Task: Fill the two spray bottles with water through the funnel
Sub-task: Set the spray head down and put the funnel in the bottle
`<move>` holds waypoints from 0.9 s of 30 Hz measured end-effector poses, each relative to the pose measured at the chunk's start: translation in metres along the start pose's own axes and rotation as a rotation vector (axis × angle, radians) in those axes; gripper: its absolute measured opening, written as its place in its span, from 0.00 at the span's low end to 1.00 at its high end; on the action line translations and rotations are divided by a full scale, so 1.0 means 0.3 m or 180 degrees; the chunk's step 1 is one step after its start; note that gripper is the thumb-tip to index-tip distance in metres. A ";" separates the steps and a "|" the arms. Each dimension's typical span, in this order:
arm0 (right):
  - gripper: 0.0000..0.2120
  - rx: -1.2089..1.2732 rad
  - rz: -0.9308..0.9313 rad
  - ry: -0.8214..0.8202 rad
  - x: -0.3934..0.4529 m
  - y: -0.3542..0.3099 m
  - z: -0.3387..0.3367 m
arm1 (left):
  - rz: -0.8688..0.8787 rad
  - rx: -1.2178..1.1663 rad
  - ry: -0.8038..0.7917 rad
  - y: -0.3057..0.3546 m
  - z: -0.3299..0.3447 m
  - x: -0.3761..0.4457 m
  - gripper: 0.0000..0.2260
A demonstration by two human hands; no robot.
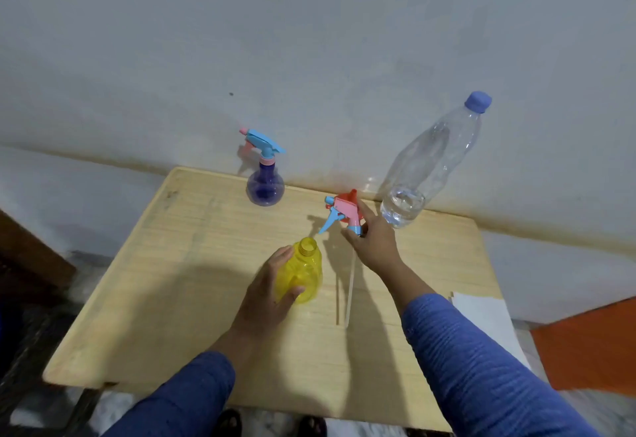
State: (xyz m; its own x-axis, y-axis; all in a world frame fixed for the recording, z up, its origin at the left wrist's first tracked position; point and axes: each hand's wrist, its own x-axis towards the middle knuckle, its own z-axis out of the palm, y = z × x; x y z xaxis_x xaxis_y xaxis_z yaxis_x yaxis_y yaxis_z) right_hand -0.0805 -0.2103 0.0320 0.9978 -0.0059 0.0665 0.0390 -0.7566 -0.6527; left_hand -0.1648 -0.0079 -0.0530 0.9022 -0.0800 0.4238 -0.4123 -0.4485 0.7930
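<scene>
My left hand [266, 293] grips the yellow spray bottle [303, 273], which stands near the table's middle with its neck uncapped. My right hand [373, 238] holds the pink and blue trigger head [344, 211] by its collar, lifted above the table; its white dip tube [350, 293] hangs down to the tabletop. A red funnel [351, 194] shows just behind the trigger head, mostly hidden by it. The purple spray bottle [265, 185] stands at the back with its trigger head on. A clear water bottle [425, 168] with a blue cap stands at the back right, holding a little water at the bottom.
The wooden table [192, 264] stands against a pale wall. White paper [481, 312] lies at the table's right edge, beside an orange surface [592, 343]. A dark wooden object [31, 264] is at the left. Feet show below the front edge.
</scene>
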 end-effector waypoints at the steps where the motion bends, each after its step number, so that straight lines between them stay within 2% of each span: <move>1: 0.32 -0.0034 0.0142 -0.0092 -0.022 0.037 0.030 | -0.0007 0.0010 -0.0006 0.002 -0.001 -0.001 0.26; 6: 0.32 -0.0110 0.0540 -0.0384 -0.089 0.134 0.109 | -0.0097 0.0054 0.0017 0.014 -0.001 -0.001 0.24; 17: 0.34 -0.0294 0.0879 -0.0790 -0.118 0.172 0.135 | -0.0228 0.0183 -0.0039 0.020 0.004 -0.006 0.28; 25: 0.35 -0.0417 0.0880 -0.0875 -0.110 0.170 0.129 | -0.0293 0.0199 -0.0216 0.021 0.000 -0.006 0.29; 27: 0.34 -0.0480 0.0859 -0.0728 -0.106 0.163 0.120 | -0.0272 0.0176 -0.0216 0.025 -0.003 -0.004 0.29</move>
State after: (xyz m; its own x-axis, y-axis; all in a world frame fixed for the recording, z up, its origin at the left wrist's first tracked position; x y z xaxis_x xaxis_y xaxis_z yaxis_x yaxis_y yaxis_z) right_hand -0.1084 -0.2235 -0.0291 0.9580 -0.0849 -0.2739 -0.2182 -0.8356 -0.5042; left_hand -0.1692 -0.0102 -0.0473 0.9410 -0.0984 0.3237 -0.3275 -0.5045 0.7989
